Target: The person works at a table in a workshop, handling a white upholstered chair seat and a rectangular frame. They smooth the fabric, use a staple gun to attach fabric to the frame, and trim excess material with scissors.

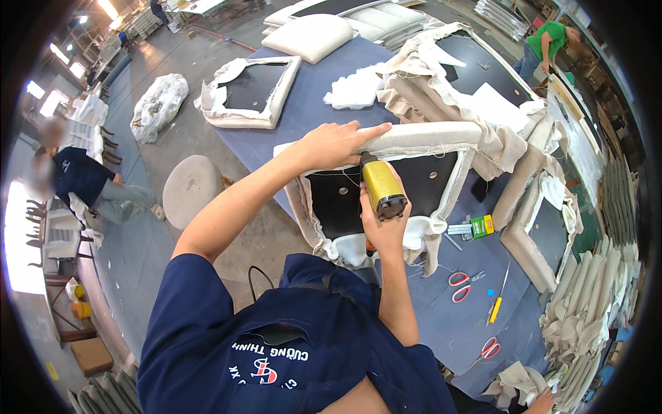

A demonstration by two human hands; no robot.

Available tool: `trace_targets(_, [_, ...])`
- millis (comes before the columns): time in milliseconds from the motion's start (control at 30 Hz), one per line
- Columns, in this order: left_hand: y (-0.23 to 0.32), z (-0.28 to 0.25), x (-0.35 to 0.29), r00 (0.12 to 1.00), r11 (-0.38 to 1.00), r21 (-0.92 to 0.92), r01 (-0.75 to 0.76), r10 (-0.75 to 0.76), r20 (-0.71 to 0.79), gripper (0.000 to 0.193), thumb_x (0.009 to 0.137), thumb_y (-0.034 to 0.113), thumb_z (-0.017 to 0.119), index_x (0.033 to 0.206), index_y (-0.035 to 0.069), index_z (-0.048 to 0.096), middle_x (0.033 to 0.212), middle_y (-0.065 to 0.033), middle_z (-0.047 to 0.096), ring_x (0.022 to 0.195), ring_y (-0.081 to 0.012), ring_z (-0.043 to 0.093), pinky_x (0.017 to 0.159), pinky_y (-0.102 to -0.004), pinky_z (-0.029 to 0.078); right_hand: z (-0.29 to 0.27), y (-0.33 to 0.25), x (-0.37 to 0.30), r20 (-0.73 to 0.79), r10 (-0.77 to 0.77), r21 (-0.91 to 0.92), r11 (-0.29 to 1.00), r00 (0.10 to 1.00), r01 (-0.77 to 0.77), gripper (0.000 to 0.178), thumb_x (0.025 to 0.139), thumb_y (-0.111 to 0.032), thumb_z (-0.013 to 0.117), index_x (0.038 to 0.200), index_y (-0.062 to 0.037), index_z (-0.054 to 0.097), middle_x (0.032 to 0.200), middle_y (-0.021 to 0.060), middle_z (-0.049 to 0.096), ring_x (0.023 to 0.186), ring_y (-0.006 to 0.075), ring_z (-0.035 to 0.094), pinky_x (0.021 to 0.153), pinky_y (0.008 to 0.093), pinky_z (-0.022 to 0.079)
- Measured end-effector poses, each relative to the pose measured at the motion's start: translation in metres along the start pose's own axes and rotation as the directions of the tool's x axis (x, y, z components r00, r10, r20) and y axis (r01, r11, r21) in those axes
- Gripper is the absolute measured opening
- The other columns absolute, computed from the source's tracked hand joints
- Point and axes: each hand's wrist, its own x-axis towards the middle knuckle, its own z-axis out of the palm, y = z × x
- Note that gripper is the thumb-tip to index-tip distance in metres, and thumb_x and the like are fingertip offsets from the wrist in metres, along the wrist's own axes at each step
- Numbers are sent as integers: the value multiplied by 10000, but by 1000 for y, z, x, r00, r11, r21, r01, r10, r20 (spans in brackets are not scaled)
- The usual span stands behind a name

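A seat cushion with beige fabric (434, 138) lies with its black board (424, 193) facing up on the blue-grey table in front of me. My left hand (338, 145) grips its far edge, the fingers laid along the folded fabric. In my right hand (383, 224) is a yellow staple gun (383, 185), its nose against the inside of that edge close to my left fingers. White padding (352, 248) bulges from the near side of the cushion, where the fabric hangs loose. What the nose touches is hidden.
To the right lie a green-and-yellow box (483, 226) beside metal staple strips, red-handled scissors (460, 286) and a yellow-handled pointed tool (495, 310). Another cushion (283, 114) sits far left. A round stool (193, 192) stands on the floor. People work at left (79, 176) and far right (548, 41).
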Motion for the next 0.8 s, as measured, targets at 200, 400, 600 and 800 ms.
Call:
trace_targets(200, [2, -4, 1, 1000, 1000, -29, -8, 8, 21, 1134, 793, 89, 826, 1689, 369, 191, 1133, -171, 649, 991, -408, 694, 855, -507, 568, 4, -1, 0, 34, 6, 2, 1000, 999, -6, 550, 822, 0, 729, 1353, 76, 606, 1198, 225, 737, 1073, 303, 759, 960, 366, 562])
trace_targets(400, [-54, -13, 0, 896, 853, -283, -439, 439, -66, 1166, 787, 158, 868, 1715, 183, 163, 1400, -189, 638, 1178, -309, 686, 1041, -392, 524, 10, -2, -6, 97, 62, 49, 997, 993, -67, 549, 825, -5, 733, 1355, 69, 612, 1223, 214, 736, 1066, 305, 761, 955, 359, 563])
trace_targets(600, [-70, -9, -3, 947, 681, -702, 210, 37, 319, 639, 1116, 474, 505, 1554, 8, 503, 1470, -167, 623, 1257, -263, 632, 1130, -341, 447, -1, 14, -26, 29, 106, 33, 994, 994, -107, 538, 834, -5, 740, 1353, 63, 620, 1259, 209, 726, 1053, 276, 760, 954, 358, 561])
trace_targets(800, [-37, -14, -10, 968, 869, -458, 189, -88, 233, 617, 1145, 478, 375, 1595, 61, 445, 1546, -248, 538, 1406, -402, 542, 1202, -413, 389, -6, 25, -29, -6, 65, 4, 998, 998, -65, 538, 836, 15, 741, 1359, 59, 621, 1233, 205, 734, 1039, 266, 758, 951, 359, 560])
